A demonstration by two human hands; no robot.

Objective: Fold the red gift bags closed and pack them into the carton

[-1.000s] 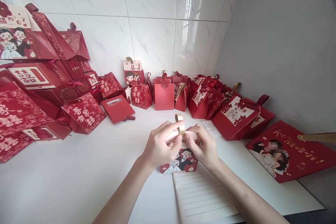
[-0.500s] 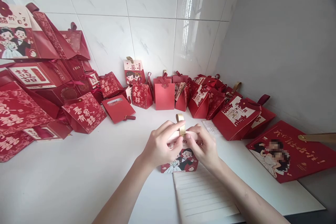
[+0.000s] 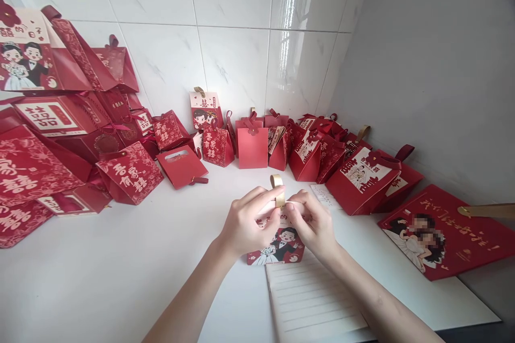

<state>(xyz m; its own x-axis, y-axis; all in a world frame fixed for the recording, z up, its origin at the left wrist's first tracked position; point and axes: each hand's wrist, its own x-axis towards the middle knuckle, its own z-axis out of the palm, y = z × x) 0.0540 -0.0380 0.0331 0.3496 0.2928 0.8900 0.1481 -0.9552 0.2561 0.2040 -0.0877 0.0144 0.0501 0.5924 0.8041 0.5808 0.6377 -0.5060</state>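
A small red and white gift box (image 3: 277,249) with a cartoon couple on its front stands upright near the middle of the table. From its top rises a looped gold strap (image 3: 276,185). My left hand (image 3: 253,220) pinches the top edge left of the strap, its index finger reaching across the band. On the other side my right hand (image 3: 311,221) grips the top edge between thumb and fingers. Both hands cover much of the upper part of the box.
A lined notebook (image 3: 314,300) lies below my right forearm. Red boxes (image 3: 252,147) line the tiled wall, with a stacked pile (image 3: 60,115) at left. At right lies a large red bag (image 3: 450,230) with a gold strap. One flat red box (image 3: 182,165) lies left of centre.
My right hand's fingers have shifted slightly at the top edge of the box. The left hand and the box are nearly unmoved.
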